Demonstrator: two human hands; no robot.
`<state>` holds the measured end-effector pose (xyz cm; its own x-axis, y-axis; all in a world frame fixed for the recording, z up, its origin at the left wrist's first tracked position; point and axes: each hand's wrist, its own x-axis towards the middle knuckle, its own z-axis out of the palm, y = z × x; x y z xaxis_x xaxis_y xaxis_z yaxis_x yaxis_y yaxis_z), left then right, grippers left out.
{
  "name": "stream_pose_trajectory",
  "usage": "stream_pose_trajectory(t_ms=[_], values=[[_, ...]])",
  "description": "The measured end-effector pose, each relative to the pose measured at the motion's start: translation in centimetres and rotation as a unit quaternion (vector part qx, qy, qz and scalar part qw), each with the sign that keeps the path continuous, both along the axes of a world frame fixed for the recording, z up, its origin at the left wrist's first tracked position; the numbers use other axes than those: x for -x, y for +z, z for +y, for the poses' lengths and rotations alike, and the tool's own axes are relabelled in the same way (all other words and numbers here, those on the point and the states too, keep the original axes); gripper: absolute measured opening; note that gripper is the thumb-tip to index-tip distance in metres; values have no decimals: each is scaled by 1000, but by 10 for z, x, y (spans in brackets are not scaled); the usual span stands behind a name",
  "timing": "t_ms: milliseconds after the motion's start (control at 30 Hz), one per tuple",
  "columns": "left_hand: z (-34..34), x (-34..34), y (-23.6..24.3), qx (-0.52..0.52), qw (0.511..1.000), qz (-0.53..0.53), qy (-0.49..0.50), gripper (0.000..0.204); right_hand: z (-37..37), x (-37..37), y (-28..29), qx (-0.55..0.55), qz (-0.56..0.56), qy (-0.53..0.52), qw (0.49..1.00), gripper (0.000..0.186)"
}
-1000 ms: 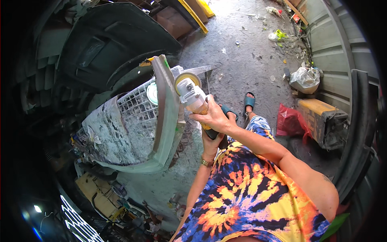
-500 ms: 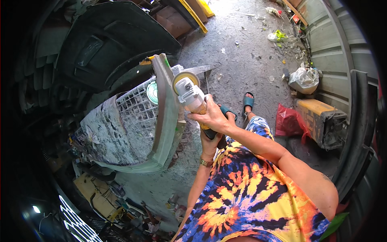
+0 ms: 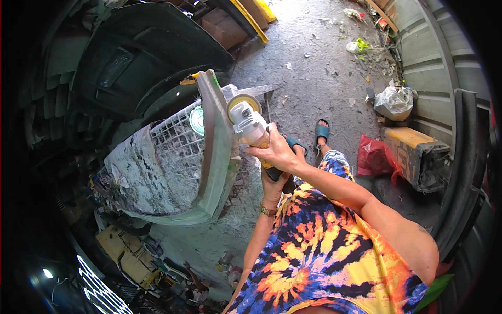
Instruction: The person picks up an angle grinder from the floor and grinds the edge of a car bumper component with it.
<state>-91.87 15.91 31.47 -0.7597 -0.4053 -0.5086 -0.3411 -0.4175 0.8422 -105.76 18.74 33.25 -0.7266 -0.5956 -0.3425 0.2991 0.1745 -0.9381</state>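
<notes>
We start w/ the biggest piece: a grey-green moulded car body panel with a white mesh grille insert (image 3: 172,167), stood up on edge and tilted so its long pale rim faces us at working height. That tilt looks deliberate, in our view: it brings the rim up where the disc can meet it. What props the panel underneath we can't make out; its lower end runs into dark clutter.

Behind it, a dark curved body shell (image 3: 141,57) leans near the panel, top edge cut off by the fisheye rim. The grey concrete floor (image 3: 308,73) shows litter and a white plastic bag (image 3: 395,102) by the corrugated wall.

Next, the silver-bodied angle grinder with a yellowish round disc (image 3: 250,123), just beside the panel's rim near the upper end, disc approx. against it; actual contact is too small to tell. Whether it spins, can't tell either.

Right hand (image 3: 277,152) is wrapped over the grinder body, fingers closed round it, steering from above. Left hand (image 3: 276,183) sits under it, clasping the dark rear handle, mostly hidden by the right wrist. Two-handed hold prob. steadies the tool against kick.

A gold wristwatch (image 3: 267,210) shows on the left wrist.
</notes>
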Motion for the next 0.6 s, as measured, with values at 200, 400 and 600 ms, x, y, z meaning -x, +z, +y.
stream_pose_trajectory(t_ms=[200,400,600], values=[[-1,2,4,25,1000,8,1,77,1,5,13,-19,-13,17,1000,70],[-2,4,8,42,999,13,3,78,1,5,12,6,3,9,1000,70],[1,6,7,23,1000,14,12,79,0,3,3,1,3,4,1000,69]])
